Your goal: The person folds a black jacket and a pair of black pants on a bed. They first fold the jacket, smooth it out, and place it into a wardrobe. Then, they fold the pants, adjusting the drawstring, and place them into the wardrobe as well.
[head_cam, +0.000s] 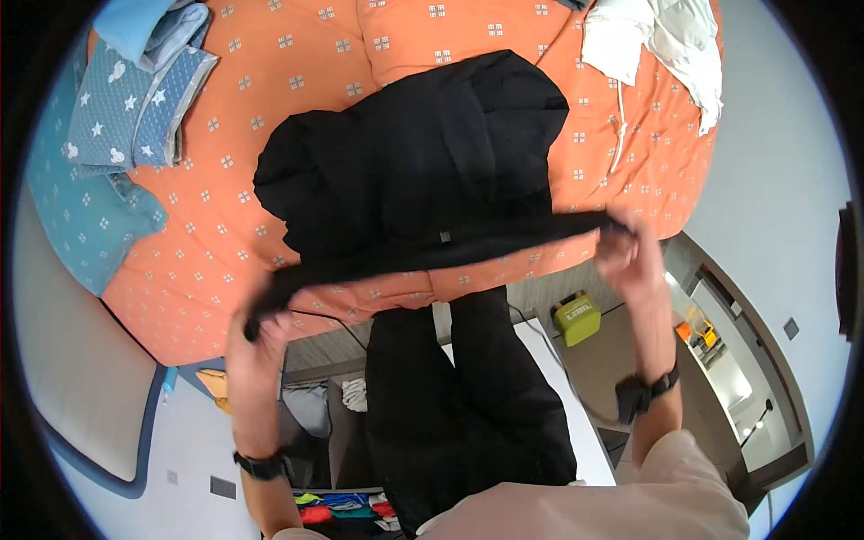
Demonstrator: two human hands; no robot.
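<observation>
A black garment (391, 162) lies spread over the orange patterned bedsheet (297, 40). Its near edge is lifted and stretched taut between my two hands, slightly blurred. A small pale tag shows near the middle of that edge. My left hand (260, 351) grips the left end of the edge, near the bed's front. The right end is pinched in my right hand (628, 263), which is higher in the view. What kind of garment it is I cannot tell.
A folded blue star-patterned textile (121, 108) and a teal pillow (94, 209) lie at left. White clothing (675, 47) with a cord rests at the right. Below the bed are an open drawer (331, 432) of clothes and a green box (577, 320).
</observation>
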